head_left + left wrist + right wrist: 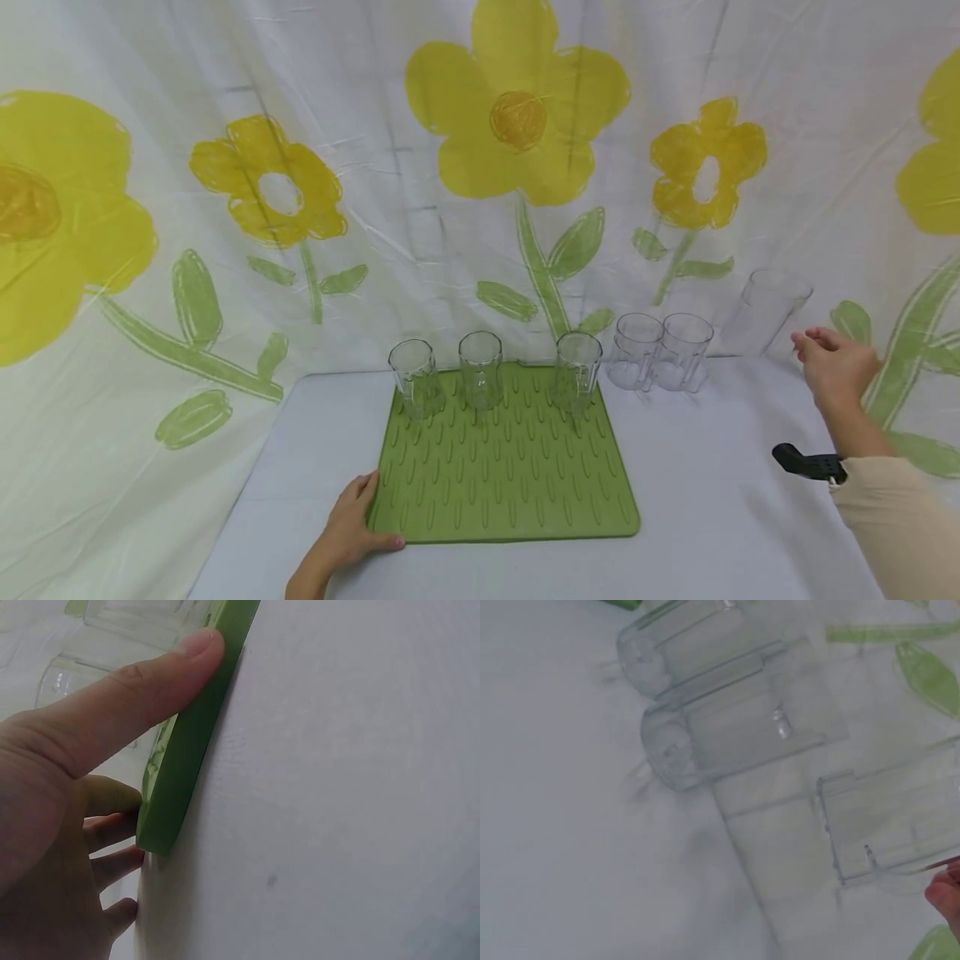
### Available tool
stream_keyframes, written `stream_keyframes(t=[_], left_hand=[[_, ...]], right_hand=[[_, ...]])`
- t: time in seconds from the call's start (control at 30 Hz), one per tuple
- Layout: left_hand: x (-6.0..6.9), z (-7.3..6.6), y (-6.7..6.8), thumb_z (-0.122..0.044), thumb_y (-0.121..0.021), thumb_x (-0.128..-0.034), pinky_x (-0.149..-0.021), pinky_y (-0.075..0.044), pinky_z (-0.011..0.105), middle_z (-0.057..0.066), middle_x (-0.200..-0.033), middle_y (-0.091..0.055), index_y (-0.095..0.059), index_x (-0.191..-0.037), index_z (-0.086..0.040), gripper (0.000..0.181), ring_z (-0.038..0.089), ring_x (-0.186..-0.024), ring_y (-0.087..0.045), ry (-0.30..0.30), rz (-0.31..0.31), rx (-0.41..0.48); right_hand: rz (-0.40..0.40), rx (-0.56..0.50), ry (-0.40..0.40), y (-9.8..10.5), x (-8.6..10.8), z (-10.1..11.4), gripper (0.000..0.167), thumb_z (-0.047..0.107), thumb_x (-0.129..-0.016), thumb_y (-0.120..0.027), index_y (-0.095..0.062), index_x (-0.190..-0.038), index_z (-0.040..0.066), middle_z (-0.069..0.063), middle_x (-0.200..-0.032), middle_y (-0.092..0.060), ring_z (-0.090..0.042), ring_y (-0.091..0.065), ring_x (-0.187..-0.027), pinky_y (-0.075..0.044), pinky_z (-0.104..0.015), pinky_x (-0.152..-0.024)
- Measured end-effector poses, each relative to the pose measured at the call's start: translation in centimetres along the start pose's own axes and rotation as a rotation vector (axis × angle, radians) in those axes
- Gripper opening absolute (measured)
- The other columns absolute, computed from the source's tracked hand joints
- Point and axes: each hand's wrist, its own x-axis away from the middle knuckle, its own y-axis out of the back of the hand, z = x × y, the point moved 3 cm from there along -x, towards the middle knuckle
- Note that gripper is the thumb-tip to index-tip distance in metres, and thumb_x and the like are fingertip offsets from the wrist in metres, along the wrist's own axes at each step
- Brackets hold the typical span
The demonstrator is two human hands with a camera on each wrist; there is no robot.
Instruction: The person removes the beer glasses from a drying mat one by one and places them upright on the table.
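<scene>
My right hand [836, 362] pinches a clear glass mug [772, 308] by its handle, above the back right of the table. The mug is tilted in the head view, and the right wrist view shows its see-through wall [900, 817] beside my fingertips [945, 892]. My left hand [348, 525] rests at the front left corner of a green ridged drying mat [510, 500]. Its straight thumb [150, 697] presses on the mat's front edge, while the other fingers touch the left side.
Three glass mugs stand along the mat's back edge: left [416, 383], middle [480, 375] and right [577, 375]. Two more mugs, one [633, 354] beside the other [681, 354], stand right of the mat on the white table [712, 500]. A flowered curtain [360, 208] hangs behind.
</scene>
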Motion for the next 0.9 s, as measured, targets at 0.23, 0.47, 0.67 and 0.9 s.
stream_keyframes(t=[0.23, 0.47, 0.67, 0.9], left_hand=[[-0.1, 0.2, -0.1, -0.039, -0.092, -0.058, -0.113, -0.029, 0.064, 0.029, -0.149, -0.033, -0.026, -0.148, 0.011, 0.122, 0.05, -0.138, -0.029, 0.001, 0.001, 0.006], [0.1, 0.2, -0.1, -0.038, -0.093, -0.0572, -0.114, -0.027, 0.064, 0.03, -0.15, -0.032, -0.026, -0.148, 0.011, 0.123, 0.052, -0.139, -0.027, 0.007, 0.003, 0.012], [0.2, 0.1, 0.1, -0.038, -0.093, -0.0567, -0.114, -0.027, 0.064, 0.03, -0.15, -0.031, -0.026, -0.148, 0.011, 0.123, 0.052, -0.139, -0.027, 0.01, 0.0, 0.017], [0.1, 0.0, 0.0, -0.038, -0.092, -0.0574, -0.114, -0.027, 0.065, 0.03, -0.15, -0.031, -0.025, -0.148, 0.01, 0.123, 0.052, -0.139, -0.027, 0.011, 0.003, 0.022]], right_hand=[[-0.046, 0.14, 0.058, -1.1, 0.5, -2.9, 0.007, 0.011, -0.089, -0.067, -0.071, -0.094, 0.007, 0.034, -0.047, -0.048, 0.014, -0.049, -0.041, -0.04, -0.005, -0.041], [-0.028, 0.213, 0.053, -2.4, 1.2, -5.6, 0.037, 0.013, -0.09, -0.066, -0.064, -0.116, -0.013, 0.039, -0.046, -0.042, 0.016, -0.046, -0.041, -0.04, -0.005, -0.04], [-0.028, 0.277, 0.112, -3.4, 1.7, -6.9, 0.033, 0.012, -0.089, -0.068, -0.066, -0.111, -0.013, 0.04, -0.045, -0.037, 0.018, -0.041, -0.041, -0.037, -0.007, -0.04], [-0.029, 0.243, 0.109, -4.0, 2.0, -7.4, 0.026, 0.011, -0.088, -0.068, -0.068, -0.1, -0.012, 0.039, -0.046, -0.04, 0.017, -0.043, -0.043, -0.038, -0.008, -0.04]])
